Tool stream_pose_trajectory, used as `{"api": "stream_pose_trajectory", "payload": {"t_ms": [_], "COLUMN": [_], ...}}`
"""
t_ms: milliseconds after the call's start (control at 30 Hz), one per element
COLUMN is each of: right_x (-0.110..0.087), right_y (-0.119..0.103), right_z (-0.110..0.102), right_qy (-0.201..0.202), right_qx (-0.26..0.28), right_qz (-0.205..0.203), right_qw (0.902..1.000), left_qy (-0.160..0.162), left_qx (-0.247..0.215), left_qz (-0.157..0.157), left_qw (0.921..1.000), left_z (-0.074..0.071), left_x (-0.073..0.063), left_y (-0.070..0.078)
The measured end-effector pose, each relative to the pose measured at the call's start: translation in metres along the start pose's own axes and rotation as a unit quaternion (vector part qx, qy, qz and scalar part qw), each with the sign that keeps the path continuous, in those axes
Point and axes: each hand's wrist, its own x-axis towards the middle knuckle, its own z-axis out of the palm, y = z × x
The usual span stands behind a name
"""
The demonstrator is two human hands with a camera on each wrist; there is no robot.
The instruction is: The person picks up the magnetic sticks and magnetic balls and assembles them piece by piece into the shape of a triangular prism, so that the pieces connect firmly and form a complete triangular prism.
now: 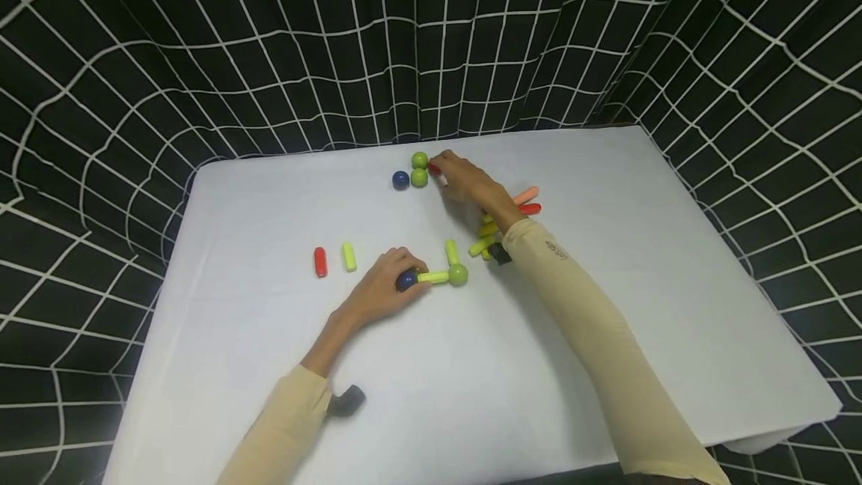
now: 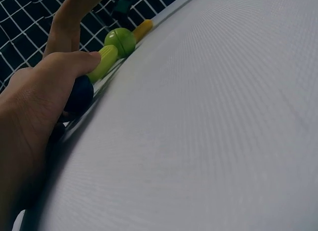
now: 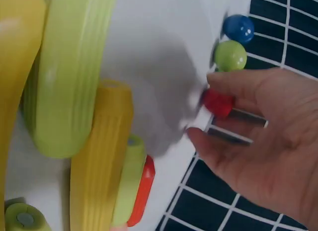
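My left hand (image 1: 387,287) grips a dark blue ball (image 1: 406,280) at the end of a joined piece on the table. From that ball a yellow-green stick (image 1: 433,277) runs to a green ball (image 1: 458,274), with a second yellow-green stick (image 1: 452,251) pointing away from it. At the far side, my right hand (image 1: 465,177) reaches around a small red piece (image 3: 218,103), thumb and forefinger spread apart in the right wrist view. The fingers partly hide the red piece, so its full shape cannot be told. Two green balls (image 1: 419,177) and another blue ball (image 1: 400,180) sit beside it.
Under the right forearm lies a pile of yellow and green sticks (image 1: 482,245), with red (image 1: 530,209) and orange (image 1: 526,195) ones. A red stick (image 1: 319,262) and a yellow-green stick (image 1: 349,257) lie left. Black netted curtain (image 1: 350,43) surrounds the white table (image 1: 256,208).
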Motion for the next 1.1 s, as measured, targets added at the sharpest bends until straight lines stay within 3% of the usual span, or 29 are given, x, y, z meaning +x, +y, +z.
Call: {"api": "stream_pose_trajectory", "payload": {"t_ms": [133,567,800,967,1100], "right_x": [0.005,0.009,-0.025,-0.052,-0.063], "right_y": [0.004,0.004,-0.005,-0.019,-0.03], "right_z": [0.003,0.009,0.009,0.014,0.017], "right_qy": [0.001,0.022,-0.047,-0.099,-0.129], "right_qx": [-0.029,-0.039,-0.023,0.032,0.056], "right_qz": [0.025,-0.036,-0.01,0.014,0.033], "right_qw": [0.9993,0.9983,0.9986,0.9945,0.9895], "left_qy": [-0.003,0.0,-0.003,0.004,0.01], "left_qx": [-0.002,0.006,0.004,0.01,0.007], "left_qz": [-0.002,0.007,0.016,0.019,0.025], "left_qw": [1.0,1.0,0.9999,0.9998,0.9996], "left_z": [0.001,0.0,0.003,0.002,0.0], "left_x": [0.0,-0.001,0.0,0.0,0.0], "left_y": [0.0,0.0,0.001,0.0,-0.001]}}
